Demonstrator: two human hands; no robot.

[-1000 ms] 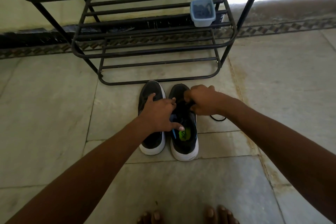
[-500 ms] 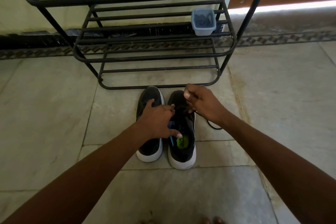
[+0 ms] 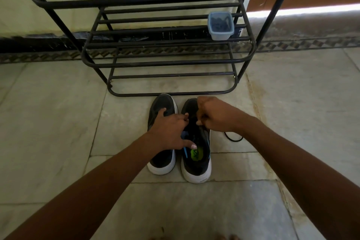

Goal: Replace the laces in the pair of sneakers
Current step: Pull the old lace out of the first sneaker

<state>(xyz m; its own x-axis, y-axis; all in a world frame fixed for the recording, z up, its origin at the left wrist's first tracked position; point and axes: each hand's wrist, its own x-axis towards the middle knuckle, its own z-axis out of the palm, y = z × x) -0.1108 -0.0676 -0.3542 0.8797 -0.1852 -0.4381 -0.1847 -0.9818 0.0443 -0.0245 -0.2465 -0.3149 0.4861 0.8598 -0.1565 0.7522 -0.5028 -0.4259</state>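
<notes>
Since the earlier frames the right hand (image 3: 216, 116) has curled tighter over the front of the right sneaker (image 3: 196, 142), and its fingers now bunch into a fist where half a second ago they were looser and raised above the toe; the left hand (image 3: 169, 131) has barely shifted. Both sneakers are black with white soles and stand side by side on the pale stone floor (image 3: 58, 122), toes pointing at the foot of a black metal shoe rack (image 3: 169, 62), the two shoes just apart from each other. The left hand lies spread across the gap between them, its thumb on the upper of the left sneaker (image 3: 161, 142) and its fingers reaching over onto the tongue area of the right one, with one fingertip touching the rim of the opening beside the green patch on the insole; the fingers are fairly straight and press rather than clutch. The right hand is clenched over the lace area of the right sneaker and seems to pinch the black lace (image 3: 233, 137), though the grip itself is hidden under the knuckles. A loop of that lace lies on the floor just beside the outer edge of the right sneaker. On a middle shelf of the rack, toward its right end, sits a small blue plastic tub (image 3: 221, 25) holding something dark that is too small to make out.
</notes>
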